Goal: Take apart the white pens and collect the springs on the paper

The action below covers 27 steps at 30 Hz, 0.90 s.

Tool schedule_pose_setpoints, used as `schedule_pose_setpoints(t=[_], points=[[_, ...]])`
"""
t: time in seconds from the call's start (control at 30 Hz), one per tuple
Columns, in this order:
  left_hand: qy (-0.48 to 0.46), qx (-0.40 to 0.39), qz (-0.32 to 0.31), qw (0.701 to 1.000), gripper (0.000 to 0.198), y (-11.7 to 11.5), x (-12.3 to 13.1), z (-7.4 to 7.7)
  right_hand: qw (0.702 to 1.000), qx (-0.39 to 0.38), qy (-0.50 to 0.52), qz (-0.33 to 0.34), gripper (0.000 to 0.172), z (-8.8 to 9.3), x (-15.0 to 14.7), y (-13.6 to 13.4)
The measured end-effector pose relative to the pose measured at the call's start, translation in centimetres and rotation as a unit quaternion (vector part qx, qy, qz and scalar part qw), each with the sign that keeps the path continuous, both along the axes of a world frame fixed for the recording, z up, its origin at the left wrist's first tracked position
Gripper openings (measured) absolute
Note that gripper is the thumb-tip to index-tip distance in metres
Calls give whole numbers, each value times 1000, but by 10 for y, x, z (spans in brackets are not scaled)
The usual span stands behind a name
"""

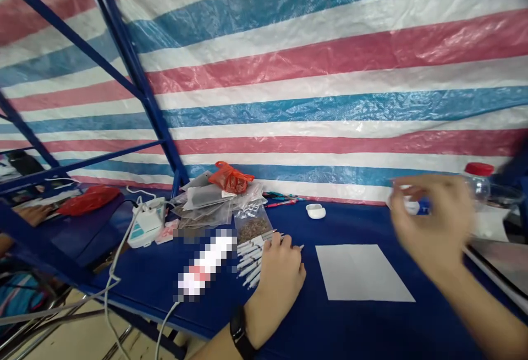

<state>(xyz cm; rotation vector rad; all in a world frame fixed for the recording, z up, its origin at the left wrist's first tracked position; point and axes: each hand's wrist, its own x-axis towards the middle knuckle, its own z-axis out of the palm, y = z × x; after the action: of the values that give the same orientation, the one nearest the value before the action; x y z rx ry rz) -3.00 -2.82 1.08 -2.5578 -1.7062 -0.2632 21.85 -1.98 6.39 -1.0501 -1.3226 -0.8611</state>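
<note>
My left hand, with a black band on its wrist, rests with curled fingers on the right end of a row of slim white pens. A thin tip pokes out past its fingers on the right. My right hand is raised over the table's right side and smeared by motion. Its thumb and forefinger curve toward each other, and I cannot make out anything between them. A white and blue object shows just behind it, partly covered. Between the hands lies a blank white sheet of paper.
Clear plastic bags, one with small brown bits, lie behind the pens under an orange bag. A white case, a power strip and a red-capped jar are around. Another person's hand is far left.
</note>
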Motion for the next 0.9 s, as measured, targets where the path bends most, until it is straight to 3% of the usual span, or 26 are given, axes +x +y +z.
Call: schedule_pose_setpoints(t=[0.13, 0.23, 0.43, 0.57, 0.67, 0.77, 0.9], points=[[44, 0, 4, 999, 23, 2, 1, -14, 997, -46, 16, 55, 21, -47, -16, 11], [53, 53, -5, 997, 27, 6, 4, -17, 985, -129, 67, 97, 24, -66, -23, 11], [22, 108, -49, 993, 17, 5, 20, 4, 940, -214, 203, 172, 16, -59, -31, 0], [-25, 169, -112, 979, 17, 16, 37, 16, 909, -250, 240, 233, 12, -62, -38, 2], [-55, 188, -158, 968, 21, 26, 48, 8, 889, -279, 255, 260, 9, -66, -39, 4], [-83, 179, -157, 968, 27, 31, 50, -7, 850, -325, 273, 312, 3, -68, -41, 3], [-116, 147, -155, 970, 31, 31, 42, -20, 788, -381, 292, 385, 30, -67, -48, 1]])
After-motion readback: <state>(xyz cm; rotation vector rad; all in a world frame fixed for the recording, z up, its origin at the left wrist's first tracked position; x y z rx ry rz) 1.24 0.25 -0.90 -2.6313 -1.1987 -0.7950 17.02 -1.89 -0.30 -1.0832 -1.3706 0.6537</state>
